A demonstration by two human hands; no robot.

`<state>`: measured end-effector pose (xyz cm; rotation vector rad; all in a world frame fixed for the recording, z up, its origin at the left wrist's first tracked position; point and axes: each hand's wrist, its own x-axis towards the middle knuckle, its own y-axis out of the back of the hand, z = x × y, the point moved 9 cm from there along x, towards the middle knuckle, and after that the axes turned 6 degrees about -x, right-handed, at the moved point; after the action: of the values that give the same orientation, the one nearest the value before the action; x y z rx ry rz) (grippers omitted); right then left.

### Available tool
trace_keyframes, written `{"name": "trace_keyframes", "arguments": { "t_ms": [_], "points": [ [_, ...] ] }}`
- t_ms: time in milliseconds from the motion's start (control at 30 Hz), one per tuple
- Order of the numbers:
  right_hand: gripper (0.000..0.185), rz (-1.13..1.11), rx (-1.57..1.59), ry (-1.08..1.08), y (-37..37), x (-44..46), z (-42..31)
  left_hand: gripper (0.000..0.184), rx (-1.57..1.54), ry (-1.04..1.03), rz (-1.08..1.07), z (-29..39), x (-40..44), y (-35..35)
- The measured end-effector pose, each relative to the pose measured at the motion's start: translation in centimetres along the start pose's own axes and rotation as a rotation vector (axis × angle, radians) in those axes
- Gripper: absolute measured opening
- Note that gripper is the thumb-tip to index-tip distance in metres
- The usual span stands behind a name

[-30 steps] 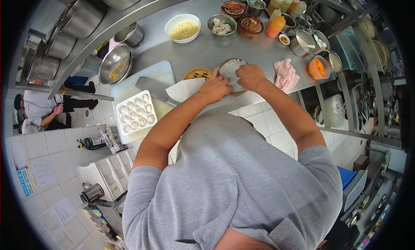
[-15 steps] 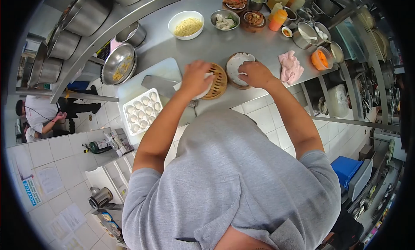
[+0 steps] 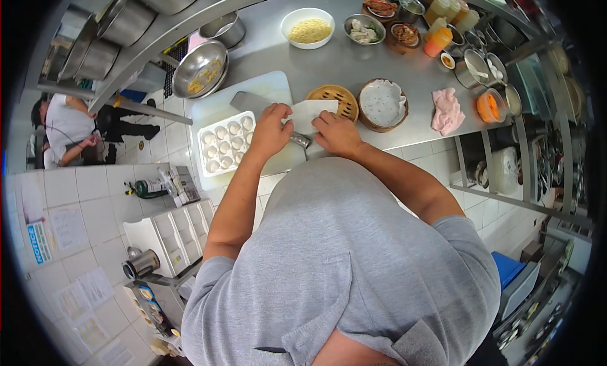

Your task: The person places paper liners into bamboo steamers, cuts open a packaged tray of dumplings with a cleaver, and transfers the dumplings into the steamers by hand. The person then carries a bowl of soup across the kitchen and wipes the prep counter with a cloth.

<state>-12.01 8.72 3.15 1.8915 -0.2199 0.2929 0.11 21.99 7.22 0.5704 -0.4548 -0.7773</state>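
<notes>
Head — right hand (image 3: 337, 132) off lined steamer (image 3: 380, 128), onto paper (image 3: 306, 118).

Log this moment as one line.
left hand: at left edge of white paper | right hand: fingers at right edge | lined steamer basket: beside slotted bamboo lid | cleaver: on cutting board

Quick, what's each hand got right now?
Left hand: partly curled at one edge of the white paper; grip unclear.
Right hand: fingers bent at the paper's opposite side; can't tell whether they're pinching it.
</notes>
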Motion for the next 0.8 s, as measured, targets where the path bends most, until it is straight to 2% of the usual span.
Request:
{"name": "trace_keyframes", "arguments": {
  "t_ms": [67,133,200,233,300,333,400,433,500,533,567,600,633,667,733,800],
  "points": [
    [0.016,0.064,0.014,-0.003,0.1,0.1,0.3,0.016,-0.037,0.019,0.074,0.0,-0.9,0.3],
    [0.012,0.234,0.115,-0.173,3.0,0.8,1.7,0.012,-0.074,0.037,0.140,-0.4,-2.1,0.2],
    [0.012,0.248,0.128,-0.213,4.4,1.6,1.9,0.021,-0.251,0.263,0.166,-2.8,-3.4,-0.5],
    [0.011,0.272,0.137,-0.261,5.1,2.0,2.2,0.021,-0.252,0.263,0.172,-2.8,-3.4,-0.5],
    [0.011,0.243,0.163,-0.316,5.5,2.5,2.4,0.041,-0.729,0.692,-0.161,-4.4,-4.8,-5.1],
    [0.011,0.214,0.189,-0.375,5.5,2.6,2.7,0.041,-0.734,0.690,-0.156,-3.8,-4.4,-5.3],
    [0.010,0.162,0.213,-0.406,6.2,3.0,2.3,0.053,-0.898,0.820,-0.338,-2.3,-4.5,-7.5],
    [0.010,0.113,0.240,-0.444,6.3,3.1,2.2,0.053,-0.903,0.816,-0.336,-1.9,-3.9,-7.3],
    [0.011,0.134,0.259,-0.460,7.1,3.0,1.9,0.055,-1.194,0.907,-0.297,-1.2,-3.2,-7.9],
    [0.013,0.159,0.285,-0.479,7.5,2.9,1.9,0.055,-1.196,0.905,-0.301,-1.2,-2.9,-8.2],
    [0.013,0.161,0.281,-0.482,7.9,2.7,1.7,0.052,-1.099,0.852,-0.208,-1.6,-2.2,-7.6],
    [0.022,0.145,0.356,-0.496,8.0,2.4,1.5,0.049,-1.001,0.798,-0.120,-1.8,-1.6,-6.9],
    [0.030,0.129,0.432,-0.511,7.9,2.1,1.6,0.049,-1.000,0.797,-0.129,-1.4,-1.5,-7.3],
    [0.030,0.135,0.429,-0.520,7.8,1.7,2.0,0.045,-0.984,0.734,-0.109,-0.9,-1.0,-7.3],
    [0.048,0.017,0.544,-0.514,6.1,0.8,2.6,0.040,-0.968,0.668,-0.103,-0.4,-0.2,-7.8],
    [0.047,0.016,0.610,-0.550,5.7,-0.1,3.6,0.028,-0.995,0.676,-0.072,-0.6,0.2,-8.4]
  ]
}}
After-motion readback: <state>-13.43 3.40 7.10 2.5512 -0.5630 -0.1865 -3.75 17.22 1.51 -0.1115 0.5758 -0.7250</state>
